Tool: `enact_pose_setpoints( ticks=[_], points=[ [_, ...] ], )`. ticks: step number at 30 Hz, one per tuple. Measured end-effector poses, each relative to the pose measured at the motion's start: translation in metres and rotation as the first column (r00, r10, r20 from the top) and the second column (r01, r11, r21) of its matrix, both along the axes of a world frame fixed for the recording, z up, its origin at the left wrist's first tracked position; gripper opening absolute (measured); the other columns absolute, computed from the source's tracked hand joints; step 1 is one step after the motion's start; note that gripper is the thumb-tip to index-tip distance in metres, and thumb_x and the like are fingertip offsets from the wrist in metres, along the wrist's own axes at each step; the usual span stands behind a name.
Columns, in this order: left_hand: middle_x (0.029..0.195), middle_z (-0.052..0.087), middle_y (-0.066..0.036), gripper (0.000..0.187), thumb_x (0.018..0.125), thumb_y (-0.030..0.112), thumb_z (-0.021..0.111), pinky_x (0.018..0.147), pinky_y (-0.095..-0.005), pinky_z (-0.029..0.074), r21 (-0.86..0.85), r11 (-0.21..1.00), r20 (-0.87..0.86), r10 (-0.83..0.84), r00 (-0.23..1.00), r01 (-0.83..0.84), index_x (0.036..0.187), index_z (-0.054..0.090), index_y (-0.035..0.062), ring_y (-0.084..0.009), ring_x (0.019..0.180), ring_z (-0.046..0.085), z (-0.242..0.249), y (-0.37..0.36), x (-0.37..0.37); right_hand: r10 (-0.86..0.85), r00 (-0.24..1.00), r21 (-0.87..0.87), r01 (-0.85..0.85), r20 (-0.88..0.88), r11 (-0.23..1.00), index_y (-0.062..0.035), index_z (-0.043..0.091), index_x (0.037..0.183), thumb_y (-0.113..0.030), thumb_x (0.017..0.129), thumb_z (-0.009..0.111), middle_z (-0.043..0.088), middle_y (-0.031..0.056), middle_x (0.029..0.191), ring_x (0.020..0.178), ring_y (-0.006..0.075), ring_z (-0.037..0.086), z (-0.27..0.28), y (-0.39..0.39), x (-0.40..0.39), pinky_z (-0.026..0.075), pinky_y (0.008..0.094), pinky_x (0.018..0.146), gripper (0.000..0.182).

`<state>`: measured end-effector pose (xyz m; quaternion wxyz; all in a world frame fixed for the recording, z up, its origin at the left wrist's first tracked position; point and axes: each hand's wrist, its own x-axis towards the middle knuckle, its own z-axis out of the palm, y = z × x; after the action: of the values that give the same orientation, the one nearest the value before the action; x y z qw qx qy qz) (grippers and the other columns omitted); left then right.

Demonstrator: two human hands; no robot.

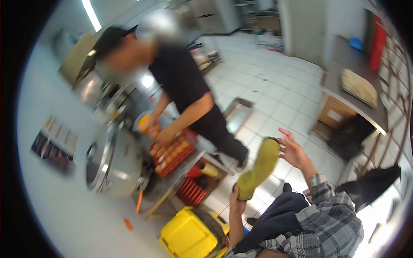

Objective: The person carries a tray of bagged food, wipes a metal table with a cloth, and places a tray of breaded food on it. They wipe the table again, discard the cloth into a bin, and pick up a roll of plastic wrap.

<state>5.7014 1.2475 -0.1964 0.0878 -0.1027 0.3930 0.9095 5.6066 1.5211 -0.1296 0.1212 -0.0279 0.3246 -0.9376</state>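
Note:
My left hand point(236, 201) grips the lower end of a flat, oblong yellow-green thing point(260, 167) with a dark rim, shaped like a shoe sole. It is held tilted in the air above the white tiled floor. My right hand point(294, 151) is at its upper end, fingers spread, with the thumb side touching the rim. A plaid sleeve point(322, 202) covers my right forearm and a dark cloth point(279, 217) lies over my lap.
A person in a black shirt point(180, 79) bends over a red crate point(174, 155) of orange round items on a metal stand. A large steel drum point(112, 161) stands beside it. A yellow bin point(188, 234) is below, a counter point(350, 92) at right.

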Motion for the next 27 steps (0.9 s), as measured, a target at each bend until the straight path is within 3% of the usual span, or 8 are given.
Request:
enact_pose_setpoints(
  ticks=[3, 5, 8, 11, 17, 19, 24, 27],
  points=[
    [0.125, 0.05, -0.011, 0.045, 0.093, 0.029, 0.051, 0.095, -0.0387, 0.042, 0.02, 0.973, 0.009, -0.229, 0.973, 0.229, 0.127, 0.041, 0.0008, -0.0243, 0.111, 0.053, 0.027, 0.047, -0.069, 0.057, 0.951, 0.014, -0.064, 0.304, 0.998, -0.0215, 0.021, 0.136, -0.055, 0.085, 0.049, 0.043, 0.0204, 0.126, 0.11, 0.0381, 0.048, -0.087, 0.023, -0.001, 0.036, 0.0579, 0.092, 0.067],
    [0.12, 0.051, -0.011, 0.035, 0.094, 0.026, 0.048, 0.092, -0.0403, 0.044, -0.113, 0.951, 0.03, -0.288, 0.957, 0.289, 0.122, 0.043, 0.0057, -0.0238, 0.11, 0.053, 0.022, 0.082, -0.11, 0.089, 0.922, -0.246, 0.007, 0.376, 0.969, -0.0188, 0.024, 0.133, -0.039, 0.088, 0.055, 0.052, 0.0195, 0.112, 0.1, 0.0362, 0.055, -0.116, 0.028, 0.009, 0.039, 0.0572, 0.091, 0.058],
    [0.117, 0.053, -0.011, 0.032, 0.094, 0.024, 0.049, 0.091, -0.0399, 0.045, -0.086, 0.868, 0.008, -0.49, 0.872, 0.489, 0.12, 0.044, 0.0061, -0.0237, 0.108, 0.054, 0.003, 0.071, -0.158, -0.24, 0.87, 0.044, 0.246, 0.43, 0.968, -0.0142, 0.018, 0.136, -0.018, 0.085, 0.06, 0.055, 0.0124, 0.101, 0.095, 0.0247, 0.054, -0.14, 0.004, 0.01, 0.041, 0.0552, 0.091, 0.067],
    [0.111, 0.055, -0.011, 0.027, 0.094, 0.023, 0.05, 0.086, -0.0386, 0.048, -0.118, 0.834, 0.032, -0.539, 0.841, 0.539, 0.114, 0.045, 0.0068, -0.0234, 0.102, 0.057, 0.003, 0.104, -0.188, -0.366, 0.834, 0.327, 0.24, 0.414, 0.914, -0.014, 0.02, 0.137, -0.009, 0.083, 0.06, 0.054, 0.0072, 0.097, 0.092, 0.0177, 0.051, -0.134, 0.024, 0.0, 0.041, 0.0491, 0.088, 0.067],
    [0.095, 0.058, -0.006, 0.023, 0.092, 0.027, 0.054, 0.067, -0.0294, 0.054, -0.501, 0.673, 0.0, -0.629, 0.777, 0.544, 0.105, 0.044, 0.0101, -0.0151, 0.083, 0.062, 0.013, 0.156, -0.247, -0.317, 0.936, 0.166, 0.292, 0.153, 0.942, -0.0102, 0.031, 0.131, -0.02, 0.08, 0.069, 0.055, 0.0132, 0.112, 0.101, 0.0217, 0.053, -0.105, 0.039, -0.059, 0.04, 0.0358, 0.089, 0.064],
    [0.091, 0.058, -0.004, 0.024, 0.092, 0.027, 0.055, 0.065, -0.0271, 0.053, -0.509, 0.682, -0.036, -0.627, 0.779, 0.525, 0.105, 0.044, 0.0105, -0.0127, 0.078, 0.061, 0.014, 0.182, -0.289, -0.182, 0.982, 0.536, 0.184, -0.058, 0.824, -0.0099, 0.031, 0.13, -0.027, 0.075, 0.075, 0.052, 0.0144, 0.119, 0.108, 0.0238, 0.051, -0.101, 0.059, -0.095, 0.039, 0.0349, 0.091, 0.072],
    [0.09, 0.061, -0.008, 0.023, 0.091, 0.022, 0.056, 0.068, -0.0277, 0.054, -0.593, 0.715, -0.179, -0.565, 0.806, 0.37, 0.105, 0.047, 0.0056, -0.0145, 0.08, 0.061, 0.036, 0.222, -0.411, -0.47, 0.855, 0.831, 0.417, -0.22, 0.369, -0.0051, 0.051, 0.106, -0.021, 0.068, 0.079, 0.064, 0.0067, 0.074, 0.073, 0.0155, 0.062, -0.112, 0.117, -0.184, 0.049, 0.0287, 0.067, 0.049],
    [0.088, 0.064, -0.009, 0.02, 0.09, 0.016, 0.058, 0.068, -0.0254, 0.053, -0.659, 0.605, -0.126, -0.674, 0.728, 0.447, 0.102, 0.052, 0.0007, -0.0124, 0.079, 0.06, 0.048, 0.273, -0.482, -0.507, 0.855, 0.827, 0.359, -0.106, 0.432, -0.0071, 0.052, 0.106, -0.02, 0.067, 0.079, 0.063, 0.0057, 0.072, 0.064, 0.0162, 0.061, -0.087, 0.17, -0.211, 0.049, 0.0286, 0.061, 0.049]
  ],
)
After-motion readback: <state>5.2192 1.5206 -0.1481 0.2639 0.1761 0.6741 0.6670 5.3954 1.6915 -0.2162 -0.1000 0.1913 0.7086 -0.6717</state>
